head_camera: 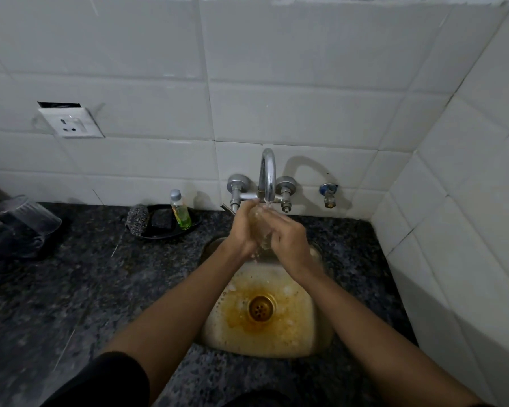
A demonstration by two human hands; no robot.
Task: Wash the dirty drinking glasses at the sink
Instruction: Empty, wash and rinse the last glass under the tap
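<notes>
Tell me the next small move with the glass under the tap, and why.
Probably turn the glass a little in the stream. Both the left hand and the right hand hold it right under the tap, where water runs over it into the stained sink, so the other sides likely need rinsing.

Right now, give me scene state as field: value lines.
held item: drinking glass, under the faucet
left hand: grips the glass
right hand: grips the glass
water: running
sink: stained around the drain
counter left: upturned glass
tray: scrubber, soap bottle
</notes>
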